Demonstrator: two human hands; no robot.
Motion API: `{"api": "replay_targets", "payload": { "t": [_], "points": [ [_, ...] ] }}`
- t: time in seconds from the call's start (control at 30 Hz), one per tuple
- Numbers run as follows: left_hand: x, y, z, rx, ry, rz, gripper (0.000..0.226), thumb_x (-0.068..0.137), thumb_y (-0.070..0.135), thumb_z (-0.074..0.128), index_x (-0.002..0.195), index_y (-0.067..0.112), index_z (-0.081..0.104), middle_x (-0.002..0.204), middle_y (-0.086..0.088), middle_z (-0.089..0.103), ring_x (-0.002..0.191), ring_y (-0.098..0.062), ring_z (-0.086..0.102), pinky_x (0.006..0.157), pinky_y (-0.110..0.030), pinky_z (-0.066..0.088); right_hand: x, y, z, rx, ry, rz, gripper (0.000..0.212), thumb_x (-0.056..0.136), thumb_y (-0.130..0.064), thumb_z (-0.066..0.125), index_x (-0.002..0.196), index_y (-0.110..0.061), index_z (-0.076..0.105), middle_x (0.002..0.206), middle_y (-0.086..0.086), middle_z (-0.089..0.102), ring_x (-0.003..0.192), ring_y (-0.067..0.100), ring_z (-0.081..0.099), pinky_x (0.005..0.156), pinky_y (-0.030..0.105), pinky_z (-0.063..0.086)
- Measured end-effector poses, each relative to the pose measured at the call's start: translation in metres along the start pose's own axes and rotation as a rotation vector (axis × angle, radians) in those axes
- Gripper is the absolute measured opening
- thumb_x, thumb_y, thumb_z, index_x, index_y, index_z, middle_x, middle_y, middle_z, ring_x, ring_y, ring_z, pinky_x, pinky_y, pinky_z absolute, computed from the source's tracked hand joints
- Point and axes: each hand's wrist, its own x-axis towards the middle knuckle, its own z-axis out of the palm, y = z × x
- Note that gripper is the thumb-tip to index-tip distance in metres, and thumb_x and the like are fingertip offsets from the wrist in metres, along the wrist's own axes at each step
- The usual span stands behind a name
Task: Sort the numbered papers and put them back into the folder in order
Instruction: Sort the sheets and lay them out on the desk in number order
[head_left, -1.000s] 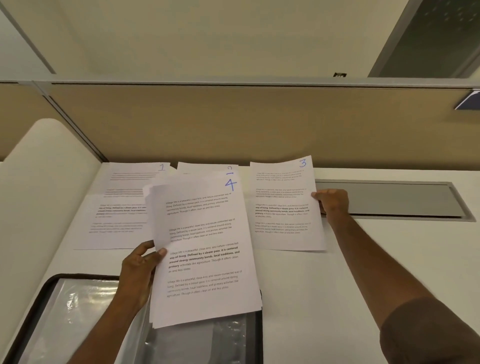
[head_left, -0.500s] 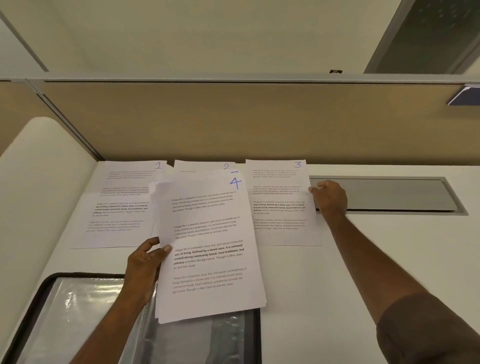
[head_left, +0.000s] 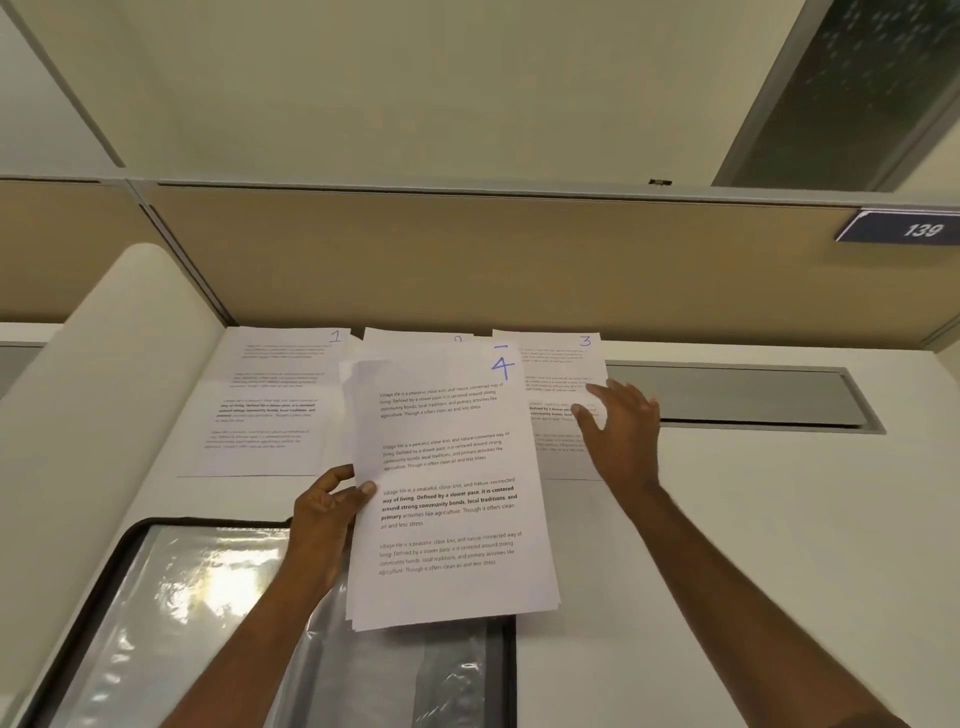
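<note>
My left hand (head_left: 324, 512) grips the left edge of a stack of printed papers (head_left: 447, 499), lifted over the desk; its top sheet is marked 4 in blue. Behind it, flat against the partition, lie paper 1 (head_left: 270, 400), paper 2 (head_left: 415, 336), mostly hidden by the stack, and paper 3 (head_left: 558, 358). My right hand (head_left: 621, 431) hovers with loosely spread fingers over paper 3's right side and holds nothing. The open folder (head_left: 171, 613) with shiny plastic sleeves lies at the lower left, partly under the stack.
A tan cubicle partition (head_left: 467, 260) stands behind the white desk (head_left: 727, 519). A grey metal cable tray lid (head_left: 743, 395) is set into the desk at the right. A blue sign reading 139 (head_left: 904, 228) hangs at the upper right. A rounded white panel (head_left: 104, 353) borders the left.
My right hand has left paper 3's right edge and moved left over the sheet, fingers spread. Paper 3 now lies flat. The stack in my left hand stays about where it was.
</note>
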Motion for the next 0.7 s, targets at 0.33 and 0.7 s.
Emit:
{"api": "replay_targets", "payload": {
  "t": [0.33,0.7],
  "points": [
    [-0.058,-0.002,0.017,-0.022,-0.049,0.040,0.026,0.093,0.007,0.067,0.118,0.012,0.062,0.095,-0.016,0.077,0.076,-0.028,0.075,0.064,-0.042,0.063,-0.112,-0.077,-0.088,0.967,-0.345,0.493,0.022,0.102,-0.037,0.056,0.109,-0.023,0.072,0.104,-0.002,0.077,0.089,0.017,0.074,0.066,0.027,0.059],
    [-0.107,-0.020,0.027,-0.074,0.001,0.077,0.031,0.091,0.006,0.070,0.121,0.009,0.064,0.100,-0.018,0.076,0.087,-0.036,0.073,0.079,-0.054,0.060,-0.154,-0.063,-0.124,0.919,-0.227,0.518,0.006,0.089,-0.012,0.074,0.094,-0.016,0.075,0.086,-0.001,0.079,0.079,0.023,0.076,0.065,0.034,0.060]
  ]
}}
